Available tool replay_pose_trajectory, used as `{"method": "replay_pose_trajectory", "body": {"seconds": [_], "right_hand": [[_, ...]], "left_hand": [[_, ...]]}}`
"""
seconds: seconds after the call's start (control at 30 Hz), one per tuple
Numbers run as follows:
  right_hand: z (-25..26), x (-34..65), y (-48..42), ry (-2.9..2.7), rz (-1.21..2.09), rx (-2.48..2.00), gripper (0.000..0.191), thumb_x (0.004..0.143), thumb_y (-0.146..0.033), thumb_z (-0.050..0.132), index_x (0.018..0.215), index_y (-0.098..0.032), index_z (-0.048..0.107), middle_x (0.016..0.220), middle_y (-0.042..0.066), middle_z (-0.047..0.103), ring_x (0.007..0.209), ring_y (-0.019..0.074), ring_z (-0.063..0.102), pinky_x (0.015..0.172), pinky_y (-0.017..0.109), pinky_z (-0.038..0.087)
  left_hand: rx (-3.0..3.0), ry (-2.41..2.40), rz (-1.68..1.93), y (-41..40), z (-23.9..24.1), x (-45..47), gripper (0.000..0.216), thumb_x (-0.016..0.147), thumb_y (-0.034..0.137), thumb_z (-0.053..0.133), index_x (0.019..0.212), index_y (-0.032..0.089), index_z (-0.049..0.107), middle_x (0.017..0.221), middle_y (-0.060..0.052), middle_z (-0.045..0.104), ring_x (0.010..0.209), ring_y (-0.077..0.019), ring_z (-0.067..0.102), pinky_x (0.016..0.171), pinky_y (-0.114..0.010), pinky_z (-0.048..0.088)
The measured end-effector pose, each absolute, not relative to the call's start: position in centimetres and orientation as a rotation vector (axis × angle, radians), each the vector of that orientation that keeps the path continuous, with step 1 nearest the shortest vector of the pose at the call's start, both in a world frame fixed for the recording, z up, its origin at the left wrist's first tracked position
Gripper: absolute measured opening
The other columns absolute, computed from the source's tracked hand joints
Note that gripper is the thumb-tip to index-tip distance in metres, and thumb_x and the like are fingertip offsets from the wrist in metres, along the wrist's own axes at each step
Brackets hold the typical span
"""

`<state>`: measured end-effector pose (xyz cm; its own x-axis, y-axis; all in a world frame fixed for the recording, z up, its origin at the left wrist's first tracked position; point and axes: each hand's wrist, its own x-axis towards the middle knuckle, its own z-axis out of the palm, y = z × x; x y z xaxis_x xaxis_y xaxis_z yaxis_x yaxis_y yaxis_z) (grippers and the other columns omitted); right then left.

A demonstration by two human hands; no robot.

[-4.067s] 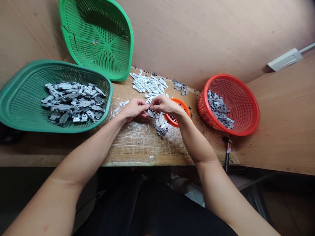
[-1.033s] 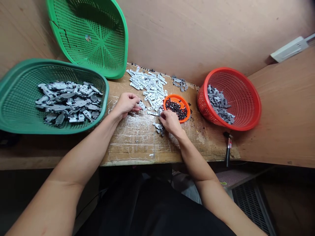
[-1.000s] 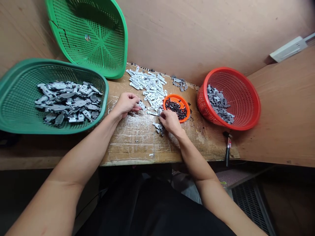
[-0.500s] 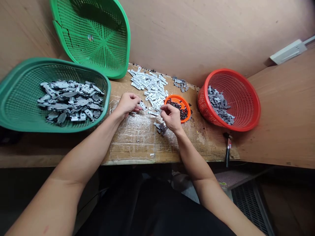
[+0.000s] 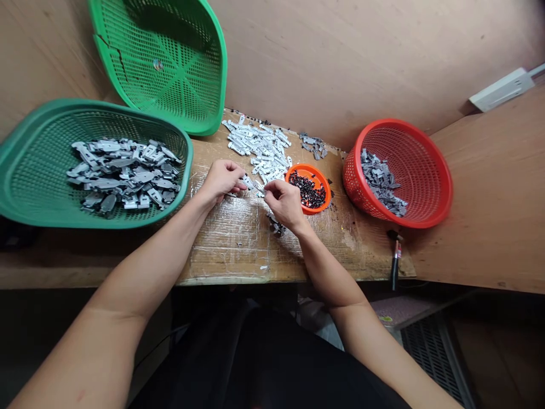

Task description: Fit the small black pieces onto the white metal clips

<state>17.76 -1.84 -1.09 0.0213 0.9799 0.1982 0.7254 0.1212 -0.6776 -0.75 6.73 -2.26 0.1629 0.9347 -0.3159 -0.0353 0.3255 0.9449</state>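
Observation:
My left hand (image 5: pixel 223 180) pinches a small light-grey plastic part (image 5: pixel 247 182) just above the cardboard. Close by on the right, my right hand (image 5: pixel 284 200) has thumb and forefinger pressed together; whatever lies between them is too small to make out. Behind both hands spreads a pile of long light-grey plastic parts (image 5: pixel 259 142). An orange dish (image 5: pixel 327 187) of tiny dark pieces (image 5: pixel 310 190) stands right of my right hand. Partly hidden under that hand is a little heap of dark-grey parts (image 5: pixel 276 224).
On the left stands a dark green basket (image 5: pixel 34 170) of grey parts, with a bright green basket (image 5: pixel 183 74) leaning behind it. A red basket (image 5: pixel 426 176) holding dark-grey pieces is at right. Near the front edge lies a black-handled brush (image 5: pixel 395 264).
My right hand has moved left, away from the orange dish and towards the part in my left hand. The left hand has stayed in place.

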Motion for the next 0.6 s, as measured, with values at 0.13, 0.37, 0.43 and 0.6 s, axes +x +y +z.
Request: {"method": "replay_pose_trajectory", "body": {"seconds": [0.13, 0.37, 0.43, 0.6], "right_hand": [[-0.6, 17.4, -1.6, -1.409, 0.861, -1.57, 0.005, 0.086, -0.02, 0.064, 0.088, -0.024, 0.067, 0.074, -0.001, 0.068, 0.065, 0.0158, 0.061, 0.065, 0.032, 0.055], [-0.7, 15.9, -0.2, -0.862, 1.325, -1.384, 0.02, 0.076, -0.013, 0.078, 0.081, -0.021, 0.061, 0.063, -0.004, 0.064, 0.057, 0.011, 0.064, 0.053, 0.022, 0.054], [-0.9, 15.7, 0.0, -0.821, 1.332, -1.385, 0.021, 0.078, -0.011, 0.078, 0.08, -0.021, 0.06, 0.062, -0.004, 0.065, 0.056, 0.0104, 0.065, 0.053, 0.021, 0.055], [-1.1, 15.3, 0.4, -0.785, 1.353, -1.426, 0.029, 0.078, -0.009, 0.083, 0.082, -0.022, 0.056, 0.061, -0.006, 0.064, 0.055, 0.0108, 0.067, 0.055, 0.021, 0.057]], "left_hand": [[0.992, 1.187, 0.896, 6.9, -2.7, -0.7, 0.021, 0.089, 0.009, 0.078, 0.075, 0.02, 0.065, 0.073, -0.005, 0.07, 0.06, -0.0162, 0.075, 0.047, -0.023, 0.044], [0.984, 1.166, 0.889, 6.8, -2.2, -0.8, 0.022, 0.088, 0.006, 0.073, 0.072, 0.018, 0.065, 0.068, -0.003, 0.068, 0.059, -0.0155, 0.074, 0.046, -0.022, 0.046], [0.981, 1.166, 0.885, 6.7, -2.0, -0.8, 0.022, 0.089, 0.005, 0.072, 0.072, 0.018, 0.065, 0.068, -0.003, 0.069, 0.058, -0.0148, 0.073, 0.046, -0.021, 0.045], [0.983, 1.187, 0.869, 6.4, -1.5, -0.7, 0.023, 0.089, 0.004, 0.073, 0.072, 0.018, 0.065, 0.071, -0.003, 0.071, 0.057, -0.0131, 0.072, 0.047, -0.021, 0.045]]}}
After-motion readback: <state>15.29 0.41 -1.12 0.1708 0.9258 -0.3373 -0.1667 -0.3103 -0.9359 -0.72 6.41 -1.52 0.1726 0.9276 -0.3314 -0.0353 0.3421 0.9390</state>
